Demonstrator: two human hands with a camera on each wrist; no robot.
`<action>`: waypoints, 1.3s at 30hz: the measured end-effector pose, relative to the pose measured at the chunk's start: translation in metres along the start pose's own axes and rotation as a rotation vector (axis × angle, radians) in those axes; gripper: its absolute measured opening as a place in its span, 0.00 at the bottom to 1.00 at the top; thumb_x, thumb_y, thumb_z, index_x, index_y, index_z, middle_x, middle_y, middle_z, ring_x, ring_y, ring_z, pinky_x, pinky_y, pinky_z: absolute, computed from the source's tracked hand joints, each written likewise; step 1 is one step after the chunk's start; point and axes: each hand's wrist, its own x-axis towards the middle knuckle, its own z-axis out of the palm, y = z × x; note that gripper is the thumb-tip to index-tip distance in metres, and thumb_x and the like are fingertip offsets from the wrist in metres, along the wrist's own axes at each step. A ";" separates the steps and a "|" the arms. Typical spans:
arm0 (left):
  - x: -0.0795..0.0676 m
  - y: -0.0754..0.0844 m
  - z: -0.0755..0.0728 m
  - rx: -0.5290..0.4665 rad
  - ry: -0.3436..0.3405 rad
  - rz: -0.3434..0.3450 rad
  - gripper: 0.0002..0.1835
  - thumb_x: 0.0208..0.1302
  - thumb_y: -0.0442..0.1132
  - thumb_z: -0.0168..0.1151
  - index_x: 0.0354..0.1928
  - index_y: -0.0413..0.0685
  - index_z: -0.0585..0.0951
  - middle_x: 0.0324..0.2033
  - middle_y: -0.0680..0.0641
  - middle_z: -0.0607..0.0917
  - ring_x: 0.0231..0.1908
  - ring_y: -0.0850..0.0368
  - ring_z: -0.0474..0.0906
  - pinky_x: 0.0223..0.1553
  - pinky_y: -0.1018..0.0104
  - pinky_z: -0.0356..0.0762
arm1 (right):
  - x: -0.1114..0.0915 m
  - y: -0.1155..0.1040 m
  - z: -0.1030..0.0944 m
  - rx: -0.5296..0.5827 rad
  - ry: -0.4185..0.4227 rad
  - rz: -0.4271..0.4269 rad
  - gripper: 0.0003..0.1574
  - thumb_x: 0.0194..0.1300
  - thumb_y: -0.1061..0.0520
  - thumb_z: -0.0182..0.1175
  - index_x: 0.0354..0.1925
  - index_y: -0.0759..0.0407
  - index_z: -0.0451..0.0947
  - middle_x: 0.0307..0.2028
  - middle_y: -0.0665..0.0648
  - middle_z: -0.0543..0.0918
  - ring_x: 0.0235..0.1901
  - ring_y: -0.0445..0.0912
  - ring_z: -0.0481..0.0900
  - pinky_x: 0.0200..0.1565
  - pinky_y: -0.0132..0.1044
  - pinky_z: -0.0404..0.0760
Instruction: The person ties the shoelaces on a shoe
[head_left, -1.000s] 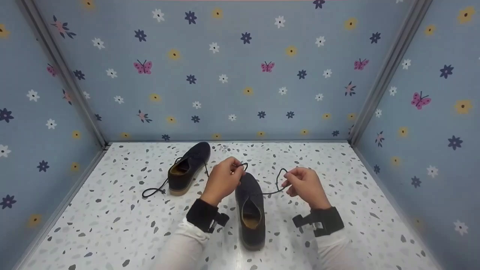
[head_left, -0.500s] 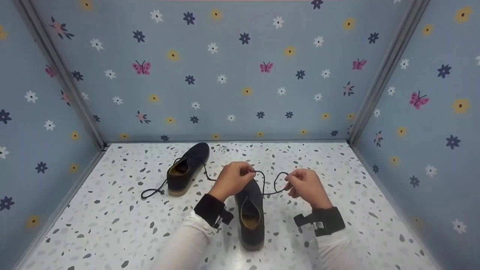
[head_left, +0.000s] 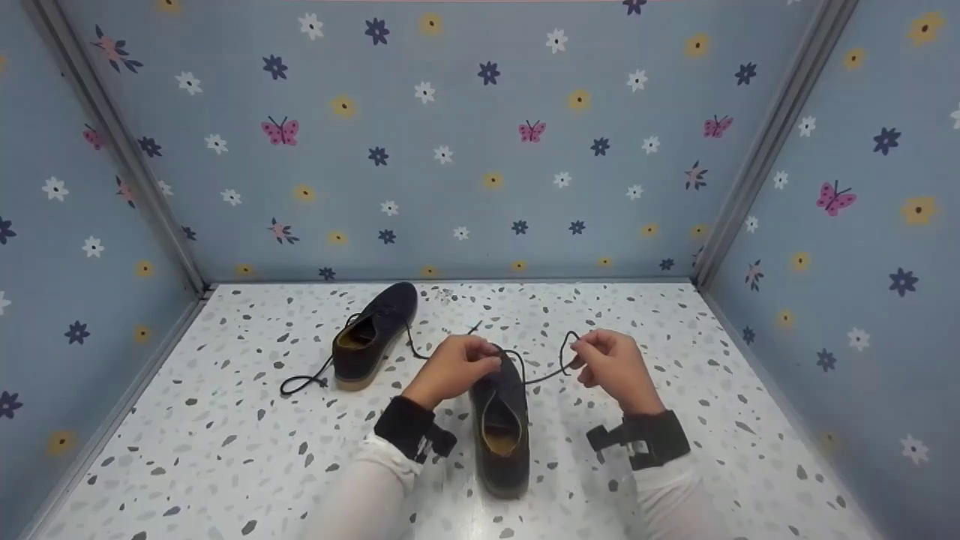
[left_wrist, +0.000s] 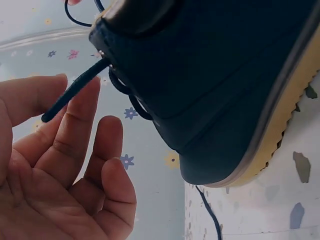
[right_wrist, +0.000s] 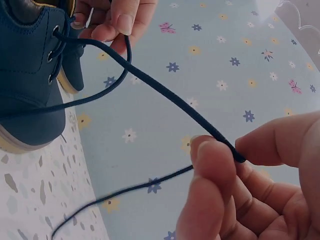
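A dark navy lace-up shoe [head_left: 491, 386] with a tan sole sits on the floor between my hands, toe pointing away. My left hand [head_left: 452, 366], beside its toe, pinches one end of the shoelace between thumb and forefinger; that lace [left_wrist: 80, 90] runs from the top eyelet in the left wrist view. On the other side, my right hand [head_left: 616, 367] pinches the other lace end [right_wrist: 175, 100], which stretches from the shoe's eyelets. A tail of lace [right_wrist: 120, 191] hangs behind the right fingers. The lace curves over the toe near the left hand.
The matching shoe [head_left: 356, 367] stands farther back on the left, its lace looped [head_left: 300, 386] on the floor. A speckled white floor [head_left: 247, 450] meets blue flower-printed walls [head_left: 450, 202] at the back and both sides.
My left hand moves right over the toe, then back left and lower. A lace tip now shows beyond it. The right hand rises slightly, still pinching its lace.
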 end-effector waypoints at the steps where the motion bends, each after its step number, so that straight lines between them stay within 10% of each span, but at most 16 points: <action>1: -0.001 -0.002 0.000 -0.034 -0.002 -0.006 0.13 0.69 0.40 0.67 0.49 0.39 0.88 0.38 0.44 0.93 0.39 0.58 0.88 0.45 0.66 0.84 | 0.000 0.000 0.000 0.010 0.004 -0.002 0.11 0.74 0.55 0.62 0.42 0.64 0.83 0.28 0.55 0.88 0.21 0.45 0.82 0.30 0.37 0.85; 39: -0.004 -0.008 0.007 -0.165 0.063 0.069 0.10 0.72 0.40 0.65 0.44 0.41 0.87 0.34 0.49 0.87 0.34 0.63 0.80 0.40 0.67 0.79 | 0.030 -0.059 0.024 0.134 -0.230 -0.203 0.08 0.73 0.58 0.63 0.40 0.64 0.79 0.26 0.50 0.81 0.23 0.41 0.78 0.29 0.32 0.81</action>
